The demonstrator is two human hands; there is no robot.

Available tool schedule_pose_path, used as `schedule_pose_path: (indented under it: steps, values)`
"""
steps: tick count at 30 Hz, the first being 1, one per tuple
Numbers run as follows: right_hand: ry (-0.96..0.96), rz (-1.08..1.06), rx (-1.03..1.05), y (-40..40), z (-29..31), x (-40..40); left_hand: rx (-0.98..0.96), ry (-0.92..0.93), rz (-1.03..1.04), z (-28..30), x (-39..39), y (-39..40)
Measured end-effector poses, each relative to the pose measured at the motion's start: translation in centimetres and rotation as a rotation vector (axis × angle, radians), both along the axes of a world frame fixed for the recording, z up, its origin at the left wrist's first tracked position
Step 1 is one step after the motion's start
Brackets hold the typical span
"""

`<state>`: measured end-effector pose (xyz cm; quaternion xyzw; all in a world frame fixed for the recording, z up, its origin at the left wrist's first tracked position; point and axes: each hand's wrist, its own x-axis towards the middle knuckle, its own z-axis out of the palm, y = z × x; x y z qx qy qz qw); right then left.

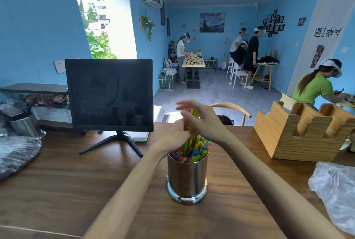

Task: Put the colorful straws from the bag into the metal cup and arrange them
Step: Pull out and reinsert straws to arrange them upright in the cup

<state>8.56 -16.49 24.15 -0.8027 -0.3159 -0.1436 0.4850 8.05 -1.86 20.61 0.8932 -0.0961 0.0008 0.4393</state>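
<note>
Your left hand (177, 133) pinches a few colorful straws (193, 147) above the metal cup (187, 178) on the wooden counter (96, 181) — your right hand (199, 117), blurred, fingers spread, hovers just beside them. The plastic bag (336, 190) lies at right.

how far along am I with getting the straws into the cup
Mostly done: the metal cup is packed with colorful straws. In hand: the left hand and right hand hold a few raised straws above the rim. Left: seat and even them. The plastic bag lies aside.
</note>
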Motion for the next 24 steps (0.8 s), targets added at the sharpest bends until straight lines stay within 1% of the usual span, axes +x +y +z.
schedule_pose_path:
  steps: [2, 4, 5, 7, 10, 11, 12, 13, 15, 16, 17, 19, 21, 24]
  values:
    - [-0.011, -0.032, -0.090, 0.1, -0.8, 0.1, 0.013, -0.042, 0.044, 0.0, -0.2, 0.2]
    - [0.004, -0.022, -0.185, -0.1, -1.3, 0.1, -0.060, -0.064, 0.029, -0.5, -0.3, 0.4]
    - [-0.002, -0.025, -0.268, -0.2, -1.5, 0.2, -0.088, -0.065, 0.024, -0.7, -0.3, 0.7]
    - [-0.001, -0.081, -0.492, -0.2, -2.1, 0.6, -0.077, -0.060, 0.022, -0.9, -0.6, 1.3]
    - [0.130, -0.145, -0.816, -0.2, -3.1, 1.4, -0.027, -0.046, 0.072, -1.4, -0.7, 1.7]
    - [0.167, -0.137, -0.876, -0.2, -3.5, 1.6, -0.064, -0.045, 0.115, -1.6, -1.0, 1.6]
    - [0.173, -0.124, -0.892, -0.1, -3.7, 1.7, -0.157, -0.049, 0.166, -1.8, -1.2, 1.5]
    - [0.157, -0.101, -0.844, -0.2, -3.8, 1.7, -0.285, -0.061, 0.216, -2.1, -1.4, 1.5]
    - [0.118, -0.017, -0.549, -0.2, -3.8, 1.6, -0.485, -0.095, 0.262, -2.7, -1.3, 1.4]
    - [0.103, 0.017, -0.418, -0.3, -3.9, 1.5, -0.530, -0.097, 0.254, -2.8, -1.2, 1.3]
    - [0.080, 0.036, -0.378, -0.3, -4.0, 1.4, -0.556, -0.084, 0.235, -3.0, -0.9, 1.3]
    - [0.061, 0.039, -0.486, -0.2, -4.2, 1.7, -0.557, -0.040, 0.199, -3.4, -0.6, 1.3]
    - [0.088, -0.002, -0.670, 0.0, -4.3, 2.2, -0.509, -0.016, 0.169, -3.9, -0.5, 1.1]
    - [0.139, -0.053, -0.819, 0.0, -4.5, 2.6, -0.459, -0.054, 0.141, -4.1, -0.3, 1.0]
